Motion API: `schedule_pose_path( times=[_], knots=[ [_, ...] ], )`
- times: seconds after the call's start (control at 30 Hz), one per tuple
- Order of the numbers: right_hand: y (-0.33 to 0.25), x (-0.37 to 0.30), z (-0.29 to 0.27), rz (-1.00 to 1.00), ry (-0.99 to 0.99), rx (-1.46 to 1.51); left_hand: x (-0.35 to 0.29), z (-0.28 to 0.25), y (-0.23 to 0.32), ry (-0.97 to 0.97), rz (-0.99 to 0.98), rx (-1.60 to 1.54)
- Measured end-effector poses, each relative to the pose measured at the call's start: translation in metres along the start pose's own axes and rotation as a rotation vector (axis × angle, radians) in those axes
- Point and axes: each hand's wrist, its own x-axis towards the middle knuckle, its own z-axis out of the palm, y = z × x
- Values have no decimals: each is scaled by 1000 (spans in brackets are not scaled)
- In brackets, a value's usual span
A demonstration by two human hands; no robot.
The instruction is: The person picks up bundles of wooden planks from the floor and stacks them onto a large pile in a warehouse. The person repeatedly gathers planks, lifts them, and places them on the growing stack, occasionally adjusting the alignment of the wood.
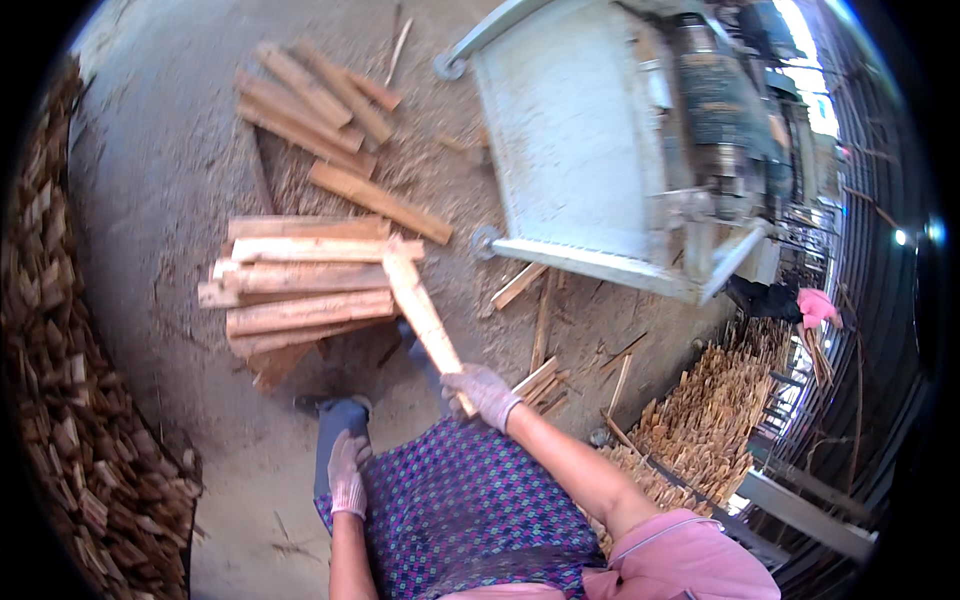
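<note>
right hand (485, 395) gripping a wood slat (428, 320), far end over the right end of the stacked slats (310, 277), left hand (348, 468) by the apron (470, 515), grip unclear; looks partway, loose boards (304, 86) beyond still unstacked

Holding a pale wooden slat (425, 318) in the gloved right grip (480, 392), with its far end overlapping the right ends of a stack of boards (310, 312) (can't tell if touching, tbh). Got the gloved left grip (347, 468) down by the edge of a purple patterned apron (480, 510). Also seeing loose boards (305, 85) on the dusty floor (150, 200) past the stack, plus a pale metal machine (560, 130) on wheels. Spotting a big wood heap (80, 430) along the left rim, another pile (700, 420) lower right, and a person in pink (817, 305) way off right.
</note>
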Motion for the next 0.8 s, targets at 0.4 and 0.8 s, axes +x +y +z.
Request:
schedule_pose_path(
  times=[0.4, 0.8],
  knots=[
    [117, -51, -83, -411, 40, 218, -85, -23, 98, 47, 112, 287],
    [275, -11, -92, -127, 538, -413, -119, -42, 156, -59, 226, 871]
  ],
)
